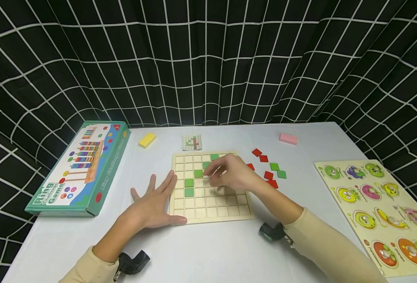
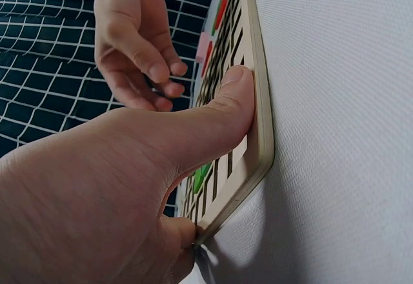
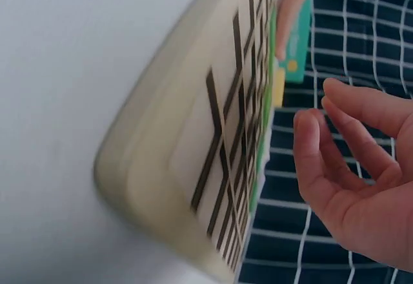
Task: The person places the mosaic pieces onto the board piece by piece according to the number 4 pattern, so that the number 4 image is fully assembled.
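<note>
The wooden grid board [image 1: 211,188] lies in the middle of the white table [image 1: 208,251]. About 5 green tiles [image 1: 189,182] sit in its upper left squares; most squares are bare, so the filling looks barely begun. The right hand [image 1: 231,173] hovers over the board, fingers loosely bent, holding nothing. The left hand [image 1: 155,202] lies flat, thumb pressing the board's edge. Loose red and green tiles [image 1: 270,173] wait beside the board.
</note>
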Available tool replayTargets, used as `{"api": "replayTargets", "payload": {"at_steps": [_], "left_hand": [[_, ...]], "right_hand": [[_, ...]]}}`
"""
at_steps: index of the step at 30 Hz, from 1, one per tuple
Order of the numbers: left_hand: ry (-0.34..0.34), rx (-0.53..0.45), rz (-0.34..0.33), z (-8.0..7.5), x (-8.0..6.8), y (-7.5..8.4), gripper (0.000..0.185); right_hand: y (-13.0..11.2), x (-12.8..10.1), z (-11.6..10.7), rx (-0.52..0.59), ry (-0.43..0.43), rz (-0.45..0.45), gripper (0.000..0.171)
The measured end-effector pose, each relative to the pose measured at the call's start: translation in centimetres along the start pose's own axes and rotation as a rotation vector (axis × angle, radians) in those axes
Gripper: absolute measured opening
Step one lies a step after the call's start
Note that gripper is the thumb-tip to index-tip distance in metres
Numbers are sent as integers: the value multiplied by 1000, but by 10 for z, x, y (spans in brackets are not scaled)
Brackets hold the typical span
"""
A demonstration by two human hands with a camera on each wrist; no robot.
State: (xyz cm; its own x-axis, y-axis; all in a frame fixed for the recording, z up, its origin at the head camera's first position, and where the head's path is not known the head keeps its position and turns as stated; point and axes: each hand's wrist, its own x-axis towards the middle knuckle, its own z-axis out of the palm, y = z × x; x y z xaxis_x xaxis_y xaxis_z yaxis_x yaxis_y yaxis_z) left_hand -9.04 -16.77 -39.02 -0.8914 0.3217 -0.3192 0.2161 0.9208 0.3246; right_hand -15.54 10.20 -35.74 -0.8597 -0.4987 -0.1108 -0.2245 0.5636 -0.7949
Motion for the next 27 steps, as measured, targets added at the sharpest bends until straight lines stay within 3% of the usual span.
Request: {"api": "replayTargets", "payload": {"at_steps": [27], "left_hand": [[10, -25, 11, 1, -1, -1, 130]], "right_hand": [[46, -38, -83, -102, 179, 115, 25]]}}
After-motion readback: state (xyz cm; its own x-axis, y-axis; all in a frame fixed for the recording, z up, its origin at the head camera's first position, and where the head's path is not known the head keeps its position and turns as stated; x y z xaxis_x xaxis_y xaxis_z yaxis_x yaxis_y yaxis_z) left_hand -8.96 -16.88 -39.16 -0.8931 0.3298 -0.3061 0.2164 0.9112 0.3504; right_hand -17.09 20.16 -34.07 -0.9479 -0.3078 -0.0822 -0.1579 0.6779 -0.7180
